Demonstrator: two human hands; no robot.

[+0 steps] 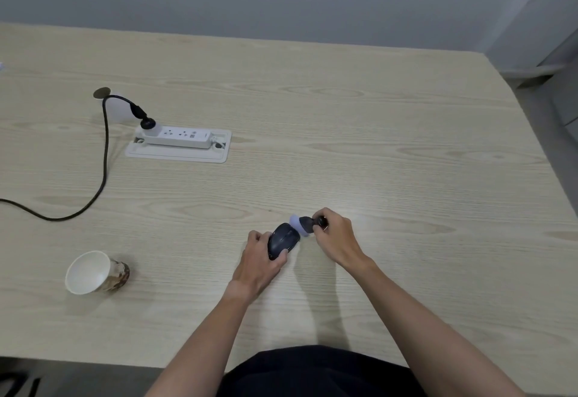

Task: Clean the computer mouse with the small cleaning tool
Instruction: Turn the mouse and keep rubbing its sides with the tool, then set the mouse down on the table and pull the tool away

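A dark grey computer mouse (282, 239) lies on the wooden table (375, 152), gripped from the left and below by my left hand (261, 263). My right hand (337, 237) holds a small cleaning tool (308, 224) with a black handle and a pale bluish brush head. The brush head touches the front right edge of the mouse. The tool's handle end is partly hidden in my fingers.
A white paper cup (93, 271) lies on its side at the near left. A white power strip (181, 137) sits in a recessed tray, with a black cable (104, 158) running off to the left edge. The table's right edge slants away at the right.
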